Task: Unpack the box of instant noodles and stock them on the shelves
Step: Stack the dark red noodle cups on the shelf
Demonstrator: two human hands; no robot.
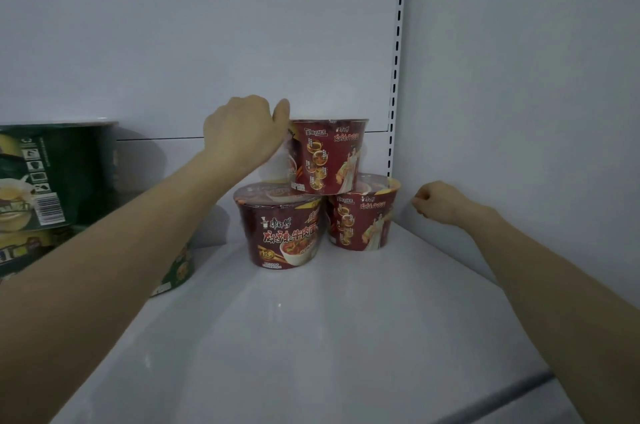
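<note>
Three red instant noodle bowls stand at the back right of a white shelf (311,337). Two sit side by side on the shelf: the front-left bowl (282,229) and the right bowl (362,215). The top bowl (327,155) rests across both. My left hand (242,132) grips the top bowl's left side, thumb up by its rim. My right hand (438,201) hovers just right of the right bowl, fingers curled shut, holding nothing.
Green noodle bowls (48,177) are stacked at the left of the same shelf, one partly behind my left forearm. A slotted upright rail (396,59) runs down the back right corner. A white side wall (519,111) closes the right.
</note>
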